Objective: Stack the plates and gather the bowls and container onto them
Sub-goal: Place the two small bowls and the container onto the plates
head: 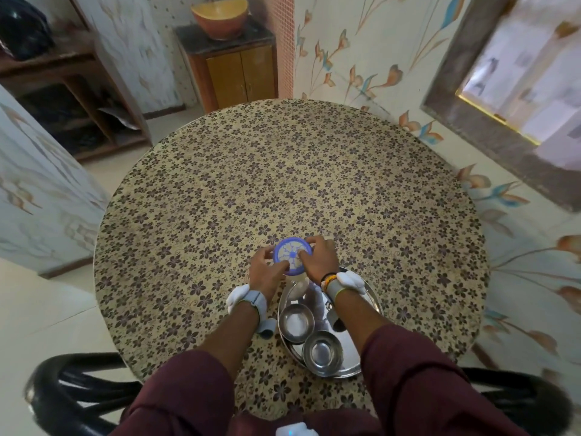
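Observation:
A clear container with a blue patterned lid (292, 253) is held between both hands just beyond the far rim of the steel plates. My left hand (266, 272) grips its left side and my right hand (317, 259) grips its right side and lid. The steel plates (355, 363) lie near the table's front edge, under my right forearm. Two steel bowls rest on them: one (296, 322) on the left, another (321, 350) nearer to me. Whether the container touches the plate rim is hidden by my hands.
The round table (283, 171) has a floral cloth. Black chair arms (78, 388) flank me at the front. A wooden cabinet with an orange basin (220, 18) stands beyond the table, and shelves stand at the far left.

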A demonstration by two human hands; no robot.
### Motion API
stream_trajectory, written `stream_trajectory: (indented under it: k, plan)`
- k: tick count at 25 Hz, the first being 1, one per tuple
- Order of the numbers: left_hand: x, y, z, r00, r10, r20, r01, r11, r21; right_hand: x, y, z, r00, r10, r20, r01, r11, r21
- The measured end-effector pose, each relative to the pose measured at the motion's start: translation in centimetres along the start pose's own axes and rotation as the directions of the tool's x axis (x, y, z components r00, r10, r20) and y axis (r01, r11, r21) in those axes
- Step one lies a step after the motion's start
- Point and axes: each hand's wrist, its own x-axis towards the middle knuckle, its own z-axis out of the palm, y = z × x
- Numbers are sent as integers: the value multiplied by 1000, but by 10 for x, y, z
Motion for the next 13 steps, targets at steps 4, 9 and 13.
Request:
stream_trajectory:
  k: [4,9,13]
  plan:
    - [-23,1,24,999,10,47,-12,999,44,-9,27,-21,996,93,-2,-93,995,-26]
    - [-60,3,40,991,-45,124,22,983,184,-22,64,-19,981,133,141,-129,991,-40]
    - [-61,-2,38,993,-72,93,53,980,194,-26,73,-24,975,86,207,-82,996,-30]
